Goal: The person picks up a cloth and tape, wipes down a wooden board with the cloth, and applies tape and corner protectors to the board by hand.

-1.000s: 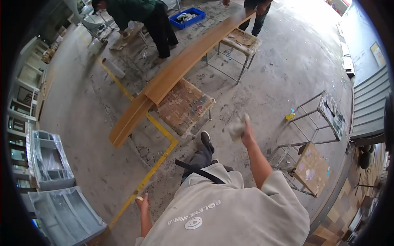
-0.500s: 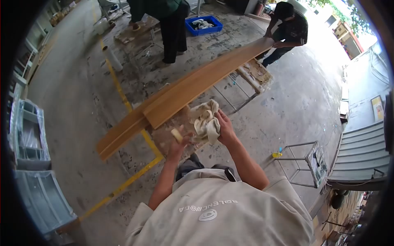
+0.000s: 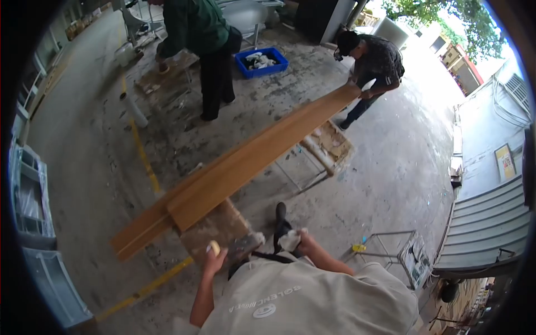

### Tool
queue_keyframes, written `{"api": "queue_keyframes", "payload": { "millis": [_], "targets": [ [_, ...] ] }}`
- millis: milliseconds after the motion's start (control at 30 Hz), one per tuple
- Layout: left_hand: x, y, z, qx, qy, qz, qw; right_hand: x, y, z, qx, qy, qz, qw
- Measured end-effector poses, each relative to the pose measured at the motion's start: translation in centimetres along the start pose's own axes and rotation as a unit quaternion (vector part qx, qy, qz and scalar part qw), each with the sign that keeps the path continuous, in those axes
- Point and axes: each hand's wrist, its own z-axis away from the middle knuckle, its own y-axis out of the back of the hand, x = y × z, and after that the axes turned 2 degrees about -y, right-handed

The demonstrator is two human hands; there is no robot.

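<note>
Pale cloth [image 3: 289,241] juts from the right fingers [image 3: 304,235].

The cloth [image 3: 290,240] in the right hand [image 3: 306,241] looks soft, matt and crumpled. The pale piece [image 3: 216,249] in the left hand [image 3: 214,260] looks matt, its material unclear. Just beyond the left hand's grip, the near stool's top [image 3: 229,219] is rough and worn; past it, the long board [image 3: 268,151] shows smooth wood grain with a faint sheen. Farther beyond both hands, the far stool [image 3: 336,146] has a rough, flaking top, and the crate [image 3: 245,72] is smooth plastic. Right of the right hand's grip, the stand's legs [image 3: 382,233] are thin metal and the wall panel [image 3: 491,229] is ridged metal
</note>
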Motion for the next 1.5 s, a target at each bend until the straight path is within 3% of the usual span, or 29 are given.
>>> {"api": "queue_keyframes", "payload": {
  "millis": [67,100,167,233,267,333,400,433,500,533,567,600,633,700,767,833,900,933,967,1000,1033,1067,1100,1133,1167,1233,1300,1400,1500],
  "targets": [
    [-2.3,-1.6,-0.1,0.051,0.006,-0.015,0.999,-2.4,1.2,-2.1,0.057,-0.046,-0.011,0.997],
    [-1.3,-1.0,1.8,0.062,0.027,-0.016,0.998,-3.7,1.4,-0.1,0.005,0.074,0.241,0.968],
    [-0.2,-2.9,4.3,0.212,0.033,-0.014,0.977,-7.2,3.7,-7.7,0.060,-0.083,-0.016,0.995],
    [1.2,-4.6,6.1,0.221,0.260,0.123,0.932,-12.5,-2.8,-5.3,0.083,-0.092,-0.017,0.992],
    [2.0,-4.9,6.6,0.177,0.307,0.099,0.930,-15.0,-2.8,-9.4,0.025,-0.078,-0.004,0.997],
    [1.7,-6.6,7.1,0.139,0.353,0.085,0.921,-26.0,-11.5,-12.9,-0.103,0.088,0.089,0.987],
    [0.7,-9.4,6.7,0.125,0.399,0.117,0.901,-38.4,-20.5,-18.7,-0.278,0.241,0.110,0.923],
    [2.0,-10.7,6.6,0.133,0.403,0.126,0.897,-46.1,-25.5,-22.2,-0.391,0.309,0.074,0.864],
    [5.3,-11.5,7.0,0.098,0.330,0.059,0.937,-61.0,-35.5,-28.2,-0.643,0.360,-0.032,0.675],
    [6.0,-10.7,6.9,0.085,0.295,0.015,0.951,-60.7,-42.4,-14.5,-0.266,0.419,-0.016,0.868],
    [6.7,-10.4,6.6,0.107,0.338,0.006,0.935,-62.0,-44.0,-14.8,-0.386,0.455,-0.071,0.800],
    [7.8,-11.2,6.5,0.119,0.381,-0.001,0.917,-62.2,-45.9,-12.4,-0.321,0.449,-0.016,0.834],
    [8.8,-12.0,7.2,0.179,0.390,0.086,0.899,-62.2,-46.5,-9.8,-0.251,0.441,0.047,0.860],
    [15.7,-11.9,7.3,0.188,0.412,0.083,0.887,-61.0,-43.7,-12.3,-0.193,0.457,0.084,0.864],
    [15.9,-12.6,8.1,0.209,0.432,0.090,0.873,-58.1,-40.2,-15.8,-0.155,0.469,0.076,0.866],
    [12.4,-14.5,10.6,0.160,0.315,-0.030,0.935,-52.5,-33.0,-18.8,-0.087,0.411,0.137,0.897],
    [15.9,-14.0,12.4,0.175,0.380,0.071,0.906,-44.6,-24.3,-20.5,-0.048,0.469,0.211,0.856],
    [14.4,-14.0,13.3,0.166,0.396,0.097,0.898,-40.5,-21.0,-19.4,-0.041,0.506,0.228,0.831],
    [12.8,-14.0,14.4,0.152,0.415,0.119,0.889,-36.6,-17.0,-17.6,-0.015,0.479,0.308,0.822],
    [11.8,-14.9,15.8,0.197,0.434,0.118,0.871,-32.3,-13.7,-15.4,0.006,0.408,0.308,0.859],
    [11.6,-15.0,17.4,0.181,0.441,0.113,0.872,-28.5,-5.8,-18.7,0.060,0.415,0.506,0.754],
    [10.9,-15.4,17.5,0.205,0.442,0.119,0.865,-25.5,-3.0,-15.1,0.068,0.356,0.604,0.709],
    [10.0,-15.5,18.1,0.230,0.444,0.122,0.857,-20.6,3.1,-17.0,0.074,0.346,0.536,0.766],
    [8.5,-15.5,18.9,0.222,0.442,0.119,0.861,-18.2,4.1,-12.3,0.095,0.277,0.512,0.808],
    [6.4,-15.5,19.6,0.207,0.429,0.109,0.873,-15.5,7.1,-11.1,0.158,0.220,0.568,0.777],
    [2.5,-16.2,20.4,0.192,0.408,0.105,0.887,-13.0,10.1,-6.5,0.157,0.230,0.718,0.638],
    [-1.6,-15.6,21.0,0.161,0.352,0.068,0.920,-11.4,12.5,-5.3,0.155,0.203,0.714,0.652],
    [-6.0,-15.1,21.7,0.207,0.318,0.049,0.924,-10.4,14.6,-5.8,0.128,0.223,0.659,0.707],
    [-6.1,-13.8,23.4,0.238,0.261,0.041,0.935,-9.8,13.3,-5.1,0.098,0.284,0.670,0.678]
  ]
}}
